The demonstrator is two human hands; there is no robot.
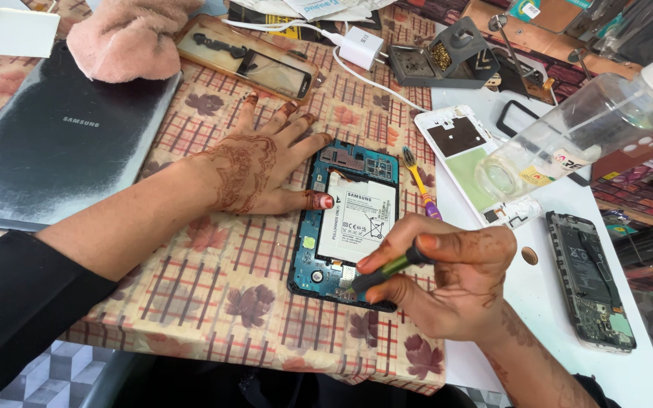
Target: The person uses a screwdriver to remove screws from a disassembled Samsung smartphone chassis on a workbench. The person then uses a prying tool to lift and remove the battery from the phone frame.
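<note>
1. The opened tablet (349, 219) is laid back-up at mid-desk, its long axis running near to far.
2. It is pressed flat by the spread left hand (262, 170); a green tool (383, 270) is pinched in the right hand (455, 276), tip at the near edge.
3. A toothbrush (419, 181) lies just right; a clear bottle (583, 128) stands farther right.

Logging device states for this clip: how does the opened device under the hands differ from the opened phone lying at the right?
The opened tablet is larger than the opened phone. The tablet shows a white battery and blue frame; the phone's inside looks dark. The tablet lies on the patterned cloth, steadied by the left hand and worked by the right hand; the phone lies untouched on a white surface. Both have backs removed.
</note>
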